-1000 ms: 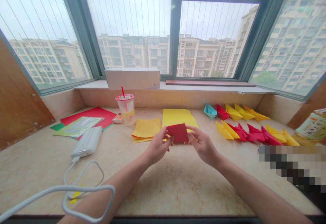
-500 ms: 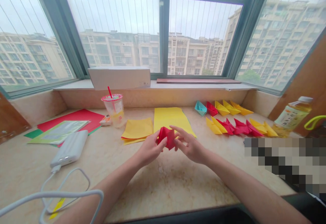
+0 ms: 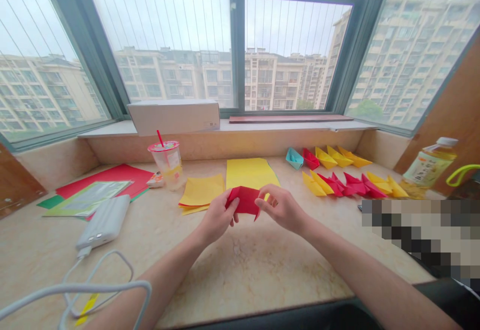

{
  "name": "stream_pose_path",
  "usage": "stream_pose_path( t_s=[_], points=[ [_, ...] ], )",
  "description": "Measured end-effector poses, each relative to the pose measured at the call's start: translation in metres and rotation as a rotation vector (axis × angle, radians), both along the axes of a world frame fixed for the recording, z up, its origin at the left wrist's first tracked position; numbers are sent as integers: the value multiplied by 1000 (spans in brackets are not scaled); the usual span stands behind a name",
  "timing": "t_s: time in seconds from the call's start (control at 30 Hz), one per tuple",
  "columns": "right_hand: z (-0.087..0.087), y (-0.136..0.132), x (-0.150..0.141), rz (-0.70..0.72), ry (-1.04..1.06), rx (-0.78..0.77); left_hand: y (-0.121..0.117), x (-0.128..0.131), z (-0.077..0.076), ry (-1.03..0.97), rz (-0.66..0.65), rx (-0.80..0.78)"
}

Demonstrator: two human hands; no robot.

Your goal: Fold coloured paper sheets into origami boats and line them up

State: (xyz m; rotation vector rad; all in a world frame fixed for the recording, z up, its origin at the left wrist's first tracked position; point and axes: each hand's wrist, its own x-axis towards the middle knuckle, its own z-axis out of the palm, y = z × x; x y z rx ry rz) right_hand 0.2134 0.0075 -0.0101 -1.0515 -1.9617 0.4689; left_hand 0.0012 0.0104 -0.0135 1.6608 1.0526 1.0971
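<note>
Between my two hands, above the stone counter (image 3: 240, 265), is a piece of folded red paper (image 3: 245, 201), now a wide flat band with a corner hanging at its lower right. My left hand (image 3: 218, 215) pinches its left end, thumb on the near face. At the right end, the thumb and fingers of my right hand (image 3: 279, 206) pinch the edge. Behind the hands lies a yellow sheet (image 3: 247, 172). Just left of it is a stack of yellow squares (image 3: 202, 190) with a red edge showing below.
Folded paper boats (image 3: 325, 157) and other folded pieces (image 3: 348, 185) stand in two rows at the right, near a drink bottle (image 3: 431, 162). Leftward are a lidded cup (image 3: 167, 167), red sheets (image 3: 105, 180), and a white power bank (image 3: 105, 222) with its cable (image 3: 101, 286).
The red paper has gone from a compact folded shape to a wider, flatter band. My right hand has closed on its right end, and its fingers have curled in.
</note>
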Motion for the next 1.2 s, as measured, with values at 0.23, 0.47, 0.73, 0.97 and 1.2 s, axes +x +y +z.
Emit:
stream_pose_path(
  t_s=[0.23, 0.47, 0.73, 0.97, 1.2],
  points=[
    [-8, 9, 3, -63, -11, -42, 2, 2, 2, -135, -2, -26],
    [-9, 9, 3, 15, 52, -30, 2, -2, 7, -133, 80, 1],
    [-10, 10, 5, 52, 9, 129, 6, -7, 1, 24, 128, 7],
    [-6, 8, 7, 109, -41, 149, 6, -6, 0, 107, 146, 19],
    [-12, 15, 13, 62, -65, 149, 2, -5, 6, 150, 155, 85]
  ],
)
